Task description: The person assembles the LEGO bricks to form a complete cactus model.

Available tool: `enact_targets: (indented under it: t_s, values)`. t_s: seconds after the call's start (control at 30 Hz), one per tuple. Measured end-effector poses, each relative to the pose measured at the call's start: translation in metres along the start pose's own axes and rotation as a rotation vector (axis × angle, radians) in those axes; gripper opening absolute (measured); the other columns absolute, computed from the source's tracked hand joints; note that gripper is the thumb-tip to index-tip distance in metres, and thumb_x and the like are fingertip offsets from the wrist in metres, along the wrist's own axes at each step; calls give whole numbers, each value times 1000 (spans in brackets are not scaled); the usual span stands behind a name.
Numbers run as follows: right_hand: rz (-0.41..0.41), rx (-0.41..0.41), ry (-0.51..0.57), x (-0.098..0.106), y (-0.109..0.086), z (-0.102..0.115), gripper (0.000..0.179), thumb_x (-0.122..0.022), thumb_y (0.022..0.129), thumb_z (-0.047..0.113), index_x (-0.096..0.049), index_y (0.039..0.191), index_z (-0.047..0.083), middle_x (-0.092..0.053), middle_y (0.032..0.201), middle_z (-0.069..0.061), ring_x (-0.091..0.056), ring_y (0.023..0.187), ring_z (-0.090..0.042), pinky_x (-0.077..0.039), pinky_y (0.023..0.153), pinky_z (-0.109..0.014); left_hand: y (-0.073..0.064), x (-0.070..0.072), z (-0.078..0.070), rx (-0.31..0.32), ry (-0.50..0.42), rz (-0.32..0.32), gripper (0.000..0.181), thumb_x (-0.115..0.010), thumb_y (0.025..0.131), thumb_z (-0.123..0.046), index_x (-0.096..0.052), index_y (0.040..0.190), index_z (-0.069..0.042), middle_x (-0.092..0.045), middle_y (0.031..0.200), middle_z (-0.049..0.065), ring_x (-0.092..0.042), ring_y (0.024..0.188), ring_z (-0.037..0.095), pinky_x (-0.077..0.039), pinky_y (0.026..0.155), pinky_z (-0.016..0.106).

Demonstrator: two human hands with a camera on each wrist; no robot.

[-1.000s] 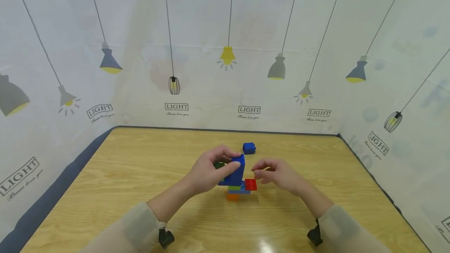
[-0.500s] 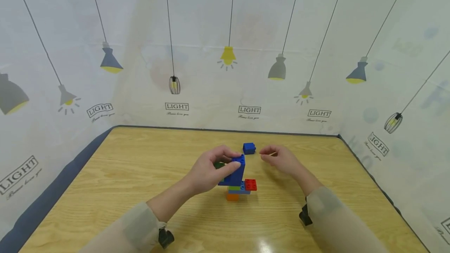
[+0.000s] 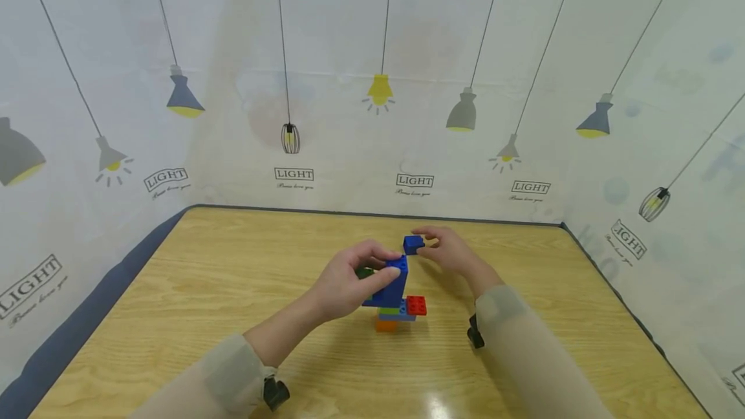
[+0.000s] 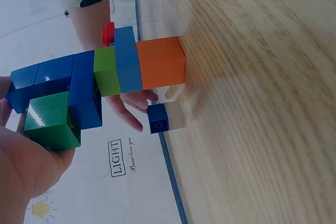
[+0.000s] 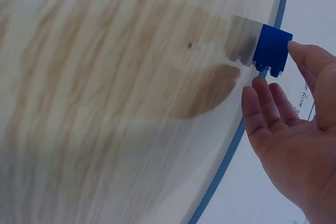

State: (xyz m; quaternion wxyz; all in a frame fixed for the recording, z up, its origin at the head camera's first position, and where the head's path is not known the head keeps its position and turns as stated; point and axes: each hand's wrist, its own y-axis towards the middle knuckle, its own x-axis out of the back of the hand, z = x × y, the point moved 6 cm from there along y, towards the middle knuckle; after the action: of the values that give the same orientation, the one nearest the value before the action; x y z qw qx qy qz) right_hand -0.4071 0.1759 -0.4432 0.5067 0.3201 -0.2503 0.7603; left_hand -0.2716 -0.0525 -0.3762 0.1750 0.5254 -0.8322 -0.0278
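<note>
My left hand (image 3: 349, 280) grips the top of a toy building brick tower, fingers and thumb on either side of its upper blue bricks (image 3: 394, 291). In the left wrist view a green brick (image 4: 50, 121) sits beside the blue ones. Below come a lime brick (image 4: 106, 72), a light blue brick (image 4: 127, 59) and an orange brick (image 4: 161, 62) at the foot. A red brick (image 3: 416, 305) sits on the right end of the light blue one. My right hand (image 3: 454, 254) reaches to a loose blue brick (image 3: 413, 245), thumb and fingers apart around its studded end.
The wooden table (image 3: 244, 277) carries the tower near its middle, with the loose brick farther back. Behind the dark table edge (image 3: 326, 213) stand wall sheets (image 3: 337, 115) printed with lamps. Each wrist wears a small black camera (image 3: 275, 393).
My right hand has moved from beside the red brick back and then left to the loose blue brick. My left hand keeps its grip on the tower.
</note>
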Motion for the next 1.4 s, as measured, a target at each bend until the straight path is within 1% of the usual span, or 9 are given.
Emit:
enact_targets:
  t_s: [0.2, 0.27, 0.37, 0.47, 0.63, 0.9, 1.0, 1.23, 1.4]
  values:
    - [20, 5, -2, -5, 5, 2, 53, -67, 109, 12, -55, 160, 8, -54, 162, -26, -50, 150, -51, -47, 120, -66, -1, 0, -2, -5, 0, 1, 20, -72, 107, -24, -75, 126, -21, -74, 129, 6, -71, 118, 26, -68, 87, 40]
    - [17, -14, 0, -6, 5, 1, 51, -67, 109, 12, -56, 159, 8, -55, 161, -27, -51, 149, -51, -48, 120, -66, -1, 0, -3, -8, -3, 4, 20, -72, 107, -24, -75, 126, -20, -74, 130, 7, -71, 119, 26, -68, 87, 40]
    - [10, -39, 6, -5, 3, -2, 47, -69, 108, 11, -61, 154, 9, -57, 158, -26, -54, 145, -50, -49, 119, -65, -1, 0, -3, -4, -3, 7, 20, -71, 107, -25, -75, 126, -20, -74, 131, 7, -71, 119, 26, -68, 87, 41]
    - [-10, -60, 13, -4, 1, -6, 39, -73, 106, 11, -66, 145, 8, -61, 151, -24, -60, 136, -45, -52, 116, -61, -1, 0, -3, 6, -3, 9, 20, -71, 107, -25, -75, 126, -21, -74, 132, 7, -71, 119, 26, -69, 87, 42]
    - [-34, -77, 13, -1, -9, -15, 36, -80, 100, 10, -67, 133, 5, -67, 141, -24, -66, 124, -39, -56, 110, -56, 0, 0, -3, 25, -10, 17, 20, -71, 108, -27, -74, 127, -22, -74, 133, 8, -71, 119, 28, -69, 88, 45]
    - [-11, -103, 27, 6, -33, -24, 36, -81, 100, 14, -67, 133, 10, -68, 139, -19, -66, 122, -35, -57, 107, -54, -1, -1, -2, 26, -18, 14, 21, -71, 108, -28, -74, 127, -21, -73, 133, 10, -71, 119, 28, -69, 87, 45]
    - [-19, -80, 50, 9, -42, -22, 37, -81, 100, 14, -67, 134, 10, -68, 138, -19, -67, 123, -35, -58, 105, -53, -1, -2, -1, 28, -7, 8, 20, -72, 108, -27, -74, 127, -22, -73, 133, 9, -71, 119, 28, -69, 87, 45]
    - [-23, 44, 70, 16, -69, -8, 38, -79, 102, 13, -66, 136, 5, -70, 131, -17, -70, 117, -31, -61, 103, -52, -1, -2, -1, 34, -8, 11, 21, -72, 108, -28, -74, 128, -22, -73, 134, 8, -70, 120, 29, -69, 89, 47]
    - [-53, 95, 130, 17, -90, 2, 39, -79, 102, 14, -66, 139, 6, -64, 136, -19, -70, 117, -30, -63, 102, -46, -1, -2, 0, 39, 2, 2, 21, -72, 108, -28, -74, 128, -23, -73, 134, 8, -71, 119, 29, -69, 88, 47]
